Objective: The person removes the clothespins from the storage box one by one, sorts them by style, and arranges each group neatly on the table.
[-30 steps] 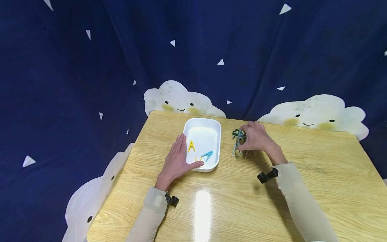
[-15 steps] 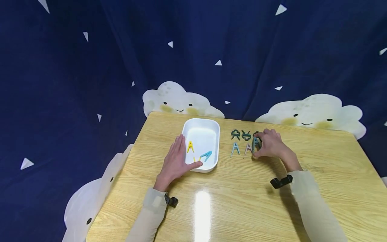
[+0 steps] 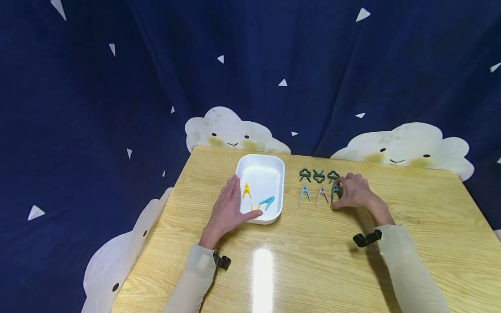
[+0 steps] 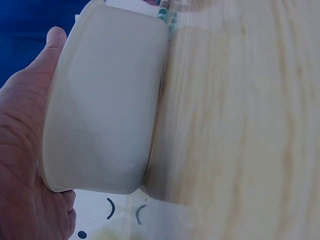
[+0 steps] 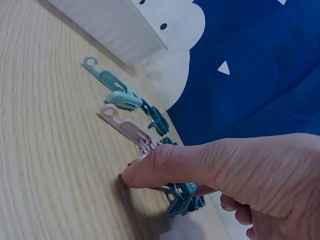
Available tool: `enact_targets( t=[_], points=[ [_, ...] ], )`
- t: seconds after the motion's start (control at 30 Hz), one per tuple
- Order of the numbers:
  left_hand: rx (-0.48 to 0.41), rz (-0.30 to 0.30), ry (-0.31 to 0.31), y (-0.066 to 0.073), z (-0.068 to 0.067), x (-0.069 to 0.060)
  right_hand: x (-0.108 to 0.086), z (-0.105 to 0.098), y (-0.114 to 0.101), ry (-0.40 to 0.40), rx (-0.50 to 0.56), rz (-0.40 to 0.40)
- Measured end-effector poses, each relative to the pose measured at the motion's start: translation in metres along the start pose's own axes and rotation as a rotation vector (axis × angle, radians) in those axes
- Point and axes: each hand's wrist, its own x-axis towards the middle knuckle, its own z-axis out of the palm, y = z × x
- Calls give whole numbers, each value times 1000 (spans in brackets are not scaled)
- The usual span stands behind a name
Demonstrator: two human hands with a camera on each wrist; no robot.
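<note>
Three A-shaped clips (image 3: 322, 191) sit beside a smooth, round-cornered tray (image 3: 261, 175).

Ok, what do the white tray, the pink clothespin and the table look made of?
White tray: probably molded plastic, satin; smooth, rounded corners. Pink clothespin: likely matte plastic, with a shiny, metallic spring. Table: wood or wood-look laminate, glossy; grain and bright reflection.

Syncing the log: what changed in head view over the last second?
The right hand moved right, bringing the dark teal clip to the right of the pink clip; the hand pinches it, no release visible. Unchanged: left hand against the white tray, the blue clip and yellow clips inside.
</note>
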Motion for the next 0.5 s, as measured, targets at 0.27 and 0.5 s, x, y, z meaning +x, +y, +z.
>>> enact_targets(
  t=[0.27,0.5],
  points=[
    [-14,-7,-10,1,-2,-1,-3,4,4,14,4,9],
    [-21,-12,-16,2,-3,0,-8,5,1,68,34,18]
  ],
)
